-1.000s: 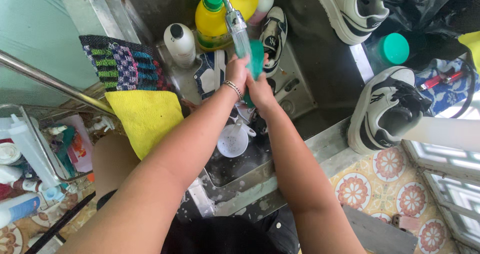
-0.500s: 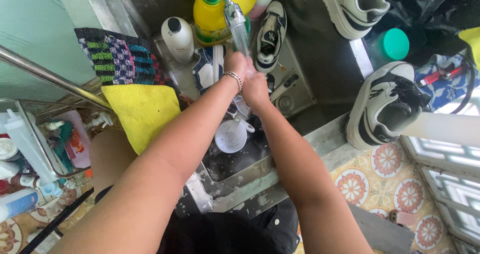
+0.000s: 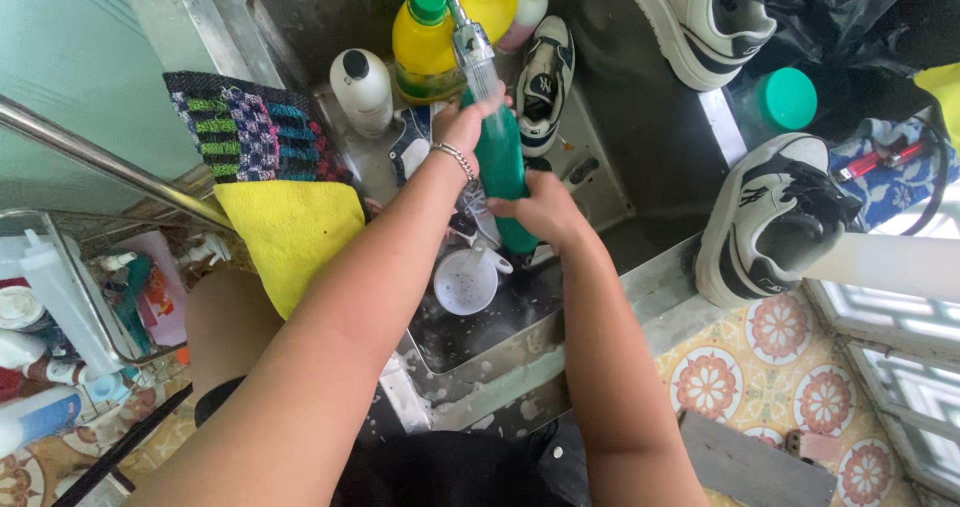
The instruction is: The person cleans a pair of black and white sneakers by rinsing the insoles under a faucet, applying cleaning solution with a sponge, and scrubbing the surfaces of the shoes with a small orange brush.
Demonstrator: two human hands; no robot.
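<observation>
Teal and long, a soft insole-like piece [image 3: 503, 172] hangs under the faucet's spray head [image 3: 474, 52], held at both ends over the steel sink [image 3: 610, 147]. The left hand [image 3: 462, 127] is closed around its upper end at about 11 o'clock from the piece's middle, just under the spray head, a metal bracelet [image 3: 452, 157] at the wrist. The right hand [image 3: 540, 207] pinches the lower part at about 5 o'clock, fingers curled around the edge.

The step in hand looks like rinsing the piece along its length; whether water is running cannot be told for certain. A next move would call for a firm two-ended grip while the piece is shifted or turned beneath the head, since it seems limp and slippery.

Below the hands a small white strainer cup [image 3: 465, 282] sits in the basin. At 12 o'clock stand a yellow bottle with a green cap [image 3: 420, 42] and a white bottle [image 3: 362, 89] (both upright). One black-and-white sneaker [image 3: 545, 72] lies in the sink; another sneaker [image 3: 770, 217] rests on the worktop at 3 o'clock. A yellow cloth [image 3: 290, 232] and a chequered cloth [image 3: 245, 127] hang at 9 o'clock.
</observation>
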